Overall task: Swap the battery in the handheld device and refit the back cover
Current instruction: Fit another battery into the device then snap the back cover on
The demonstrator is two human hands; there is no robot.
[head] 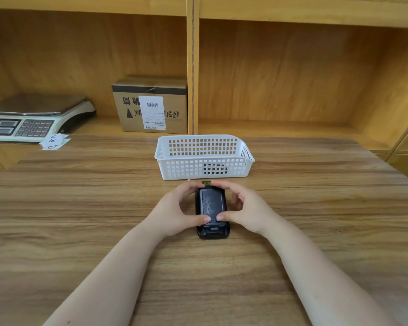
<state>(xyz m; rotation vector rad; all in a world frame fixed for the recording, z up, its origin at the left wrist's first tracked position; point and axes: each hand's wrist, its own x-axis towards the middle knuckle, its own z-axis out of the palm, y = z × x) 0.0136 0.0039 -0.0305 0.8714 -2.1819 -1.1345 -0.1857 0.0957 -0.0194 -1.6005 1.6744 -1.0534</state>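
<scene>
Near the desk's (80,208) far edge, we clasp the handheld device (212,208) face-down with both hands (174,210) (247,210), thumbs on its back cover (211,204); uneven thumb pressure could leave it half-latched.

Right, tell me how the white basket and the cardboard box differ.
The white basket is open-topped perforated plastic; the cardboard box is closed, solid brown card. The basket sits on the table; the box stands in the shelf behind, labelled. Both are rectangular containers.
</scene>
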